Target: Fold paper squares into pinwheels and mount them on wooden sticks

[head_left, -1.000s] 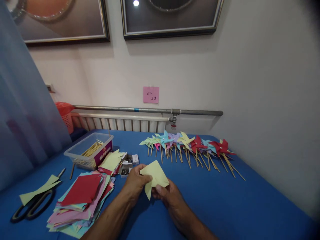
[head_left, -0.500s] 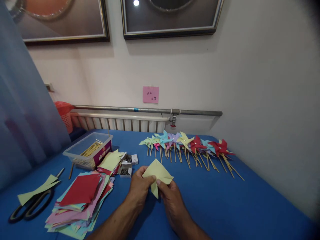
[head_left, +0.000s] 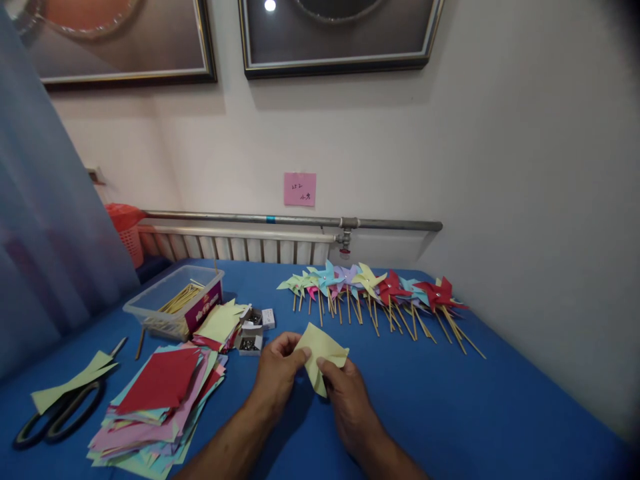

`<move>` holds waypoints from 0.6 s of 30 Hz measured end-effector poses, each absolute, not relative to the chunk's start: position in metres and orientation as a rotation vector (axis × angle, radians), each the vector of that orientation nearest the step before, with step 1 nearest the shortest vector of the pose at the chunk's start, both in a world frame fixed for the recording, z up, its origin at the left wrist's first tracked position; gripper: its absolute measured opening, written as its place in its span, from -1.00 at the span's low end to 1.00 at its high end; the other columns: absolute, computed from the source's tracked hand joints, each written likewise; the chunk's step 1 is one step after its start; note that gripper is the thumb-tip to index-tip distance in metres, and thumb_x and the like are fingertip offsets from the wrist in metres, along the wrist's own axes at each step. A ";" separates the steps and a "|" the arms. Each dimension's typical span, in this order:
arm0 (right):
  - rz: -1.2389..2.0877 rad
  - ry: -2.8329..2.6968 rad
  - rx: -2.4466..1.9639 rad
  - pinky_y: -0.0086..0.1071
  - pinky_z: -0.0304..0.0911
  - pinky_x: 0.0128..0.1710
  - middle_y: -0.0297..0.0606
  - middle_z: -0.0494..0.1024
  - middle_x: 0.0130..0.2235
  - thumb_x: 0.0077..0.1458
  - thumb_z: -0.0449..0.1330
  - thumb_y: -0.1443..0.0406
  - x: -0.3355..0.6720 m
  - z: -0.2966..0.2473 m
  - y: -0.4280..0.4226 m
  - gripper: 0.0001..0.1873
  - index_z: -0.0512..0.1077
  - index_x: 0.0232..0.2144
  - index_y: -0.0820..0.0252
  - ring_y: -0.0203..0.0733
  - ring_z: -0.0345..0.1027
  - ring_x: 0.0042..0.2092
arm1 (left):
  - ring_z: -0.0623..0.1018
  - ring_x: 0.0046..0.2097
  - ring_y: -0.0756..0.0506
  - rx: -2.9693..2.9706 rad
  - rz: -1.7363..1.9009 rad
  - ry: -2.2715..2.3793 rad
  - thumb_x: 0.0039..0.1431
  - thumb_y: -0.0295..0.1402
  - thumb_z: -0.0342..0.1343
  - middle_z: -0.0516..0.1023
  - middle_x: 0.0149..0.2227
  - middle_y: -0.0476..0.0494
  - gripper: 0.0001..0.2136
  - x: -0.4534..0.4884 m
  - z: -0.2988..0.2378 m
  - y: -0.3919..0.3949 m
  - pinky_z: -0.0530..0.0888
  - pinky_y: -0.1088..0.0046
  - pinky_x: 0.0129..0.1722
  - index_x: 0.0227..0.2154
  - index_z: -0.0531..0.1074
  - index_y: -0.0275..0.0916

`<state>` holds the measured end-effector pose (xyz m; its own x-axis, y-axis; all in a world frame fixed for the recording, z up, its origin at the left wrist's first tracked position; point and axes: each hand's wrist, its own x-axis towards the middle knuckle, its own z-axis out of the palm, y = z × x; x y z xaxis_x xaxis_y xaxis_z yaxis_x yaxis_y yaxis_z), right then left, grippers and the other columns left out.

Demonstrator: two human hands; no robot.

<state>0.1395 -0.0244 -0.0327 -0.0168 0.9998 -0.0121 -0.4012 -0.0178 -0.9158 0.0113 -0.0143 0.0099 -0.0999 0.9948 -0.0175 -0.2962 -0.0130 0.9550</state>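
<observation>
Between my two hands is a pale yellow sheet of paper [head_left: 321,348], tilted and held above the blue table. My left hand [head_left: 281,368] pinches its left edge, thumb on top. My right hand [head_left: 345,390] grips the lower right side, its thumb also pressed on the face. The fingers under the sheet are hidden. Left of my hands, two small boxes of metal pins [head_left: 251,344] stand with their contents showing. Beyond them lies a small stack of yellow and red paper [head_left: 219,325].
Paper pinwheels on sticks [head_left: 367,280] lie in a row at the back. At left are a clear plastic box [head_left: 143,303] with sticks, a pile of coloured paper [head_left: 161,380], and black-handled scissors [head_left: 75,410] under yellow paper strips [head_left: 75,383]. A pipe [head_left: 400,225] runs along the wall.
The yellow paper has turned in my hands, and its lower point has shifted right. My right thumb has moved slightly up and right. The whole view has drifted a little.
</observation>
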 end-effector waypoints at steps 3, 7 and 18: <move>1.454 -0.876 -0.902 -0.18 0.49 -0.10 -0.17 0.77 -0.23 -0.03 0.50 0.05 0.142 -0.032 -0.024 -0.53 0.66 -0.13 0.20 0.07 0.64 -0.19 | 0.45 -0.48 0.00 1.019 1.435 1.116 -0.20 -0.17 0.47 0.57 -0.51 0.00 -0.70 0.003 0.007 -0.008 0.36 0.51 -0.42 -0.47 0.57 -0.26; 1.498 -0.866 -0.900 -0.17 0.49 -0.11 -0.17 0.77 -0.24 -0.04 0.50 0.08 0.142 -0.026 -0.026 -0.58 0.66 -0.17 0.19 0.09 0.63 -0.19 | 0.43 -0.48 -0.01 1.199 1.410 1.212 -0.05 -0.18 0.38 0.54 -0.53 0.01 -0.77 -0.003 0.008 -0.008 0.34 0.49 -0.44 -0.48 0.58 -0.24; 1.438 -0.929 -0.953 -0.29 0.39 -0.26 -0.23 0.74 -0.31 -0.02 0.43 0.10 0.147 -0.030 -0.025 -0.63 0.64 -0.20 0.20 -0.04 0.55 -0.32 | 0.57 -0.26 -0.09 2.355 1.683 1.126 0.34 -0.54 0.09 0.60 -0.33 -0.12 -0.81 -0.004 0.006 -0.022 0.44 0.41 -0.23 -0.29 0.59 -0.21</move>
<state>0.1466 -0.0250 -0.0302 -0.0527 0.9972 -0.0536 -0.3612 -0.0691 -0.9299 -0.0043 -0.0221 0.0061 0.1501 0.5686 0.8088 0.5301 -0.7368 0.4196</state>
